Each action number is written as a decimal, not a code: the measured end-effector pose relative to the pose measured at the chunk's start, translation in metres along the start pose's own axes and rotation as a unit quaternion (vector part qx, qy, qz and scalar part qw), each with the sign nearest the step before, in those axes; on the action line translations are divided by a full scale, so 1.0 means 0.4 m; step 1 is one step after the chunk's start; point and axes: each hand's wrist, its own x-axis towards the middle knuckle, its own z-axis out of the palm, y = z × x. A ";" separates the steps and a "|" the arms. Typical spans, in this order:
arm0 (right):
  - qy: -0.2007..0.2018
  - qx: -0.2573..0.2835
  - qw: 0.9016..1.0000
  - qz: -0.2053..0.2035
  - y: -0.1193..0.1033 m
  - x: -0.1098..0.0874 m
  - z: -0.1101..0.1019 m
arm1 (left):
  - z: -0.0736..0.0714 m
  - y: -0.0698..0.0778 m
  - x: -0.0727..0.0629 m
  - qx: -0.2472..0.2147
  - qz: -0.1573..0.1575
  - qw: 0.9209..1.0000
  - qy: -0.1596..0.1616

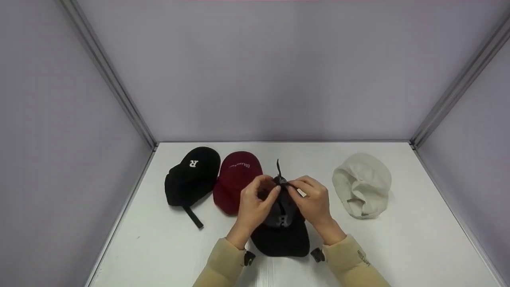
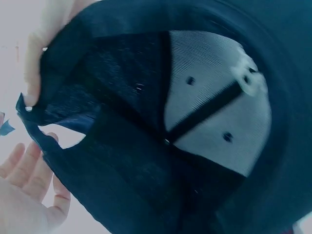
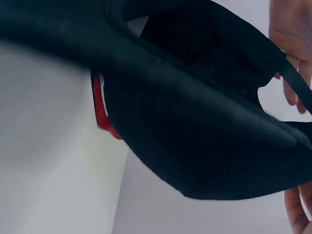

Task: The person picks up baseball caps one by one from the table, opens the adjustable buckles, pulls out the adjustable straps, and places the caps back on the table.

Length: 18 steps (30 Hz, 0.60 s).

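left hand [image 1: 255, 202] and right hand [image 1: 316, 201], fingers bent, pinching the back strap [image 3: 295, 82] of a grey-and-black brimmed cloth cap [image 1: 281, 241], maroon cloth cap [image 1: 238, 173] at its left, cream cloth hat [image 1: 364, 181] right

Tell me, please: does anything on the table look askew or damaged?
Two things look untidy. The leftmost black cap has its strap sticking out loose, and the pale cap at the far right lies crumpled, with creases across its fabric. I see no clear damage.
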 end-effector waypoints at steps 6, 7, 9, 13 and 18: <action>0.014 0.030 0.999 0.008 0.000 0.003 -0.001 | 0.003 -0.016 -0.010 0.100 0.081 0.992 -0.007; 0.014 0.034 0.999 0.010 0.001 0.002 -0.001 | 0.003 -0.017 -0.010 0.111 0.086 0.990 -0.005; 0.015 0.036 0.999 0.014 0.002 0.002 0.000 | 0.004 -0.017 -0.011 0.121 0.091 0.989 -0.003; 0.012 0.033 0.999 0.035 0.000 -0.001 -0.001 | 0.004 -0.014 -0.011 0.137 0.097 0.986 -0.001; 0.009 0.020 0.999 0.050 -0.002 -0.005 -0.002 | 0.003 -0.009 -0.012 0.151 0.107 0.983 -0.003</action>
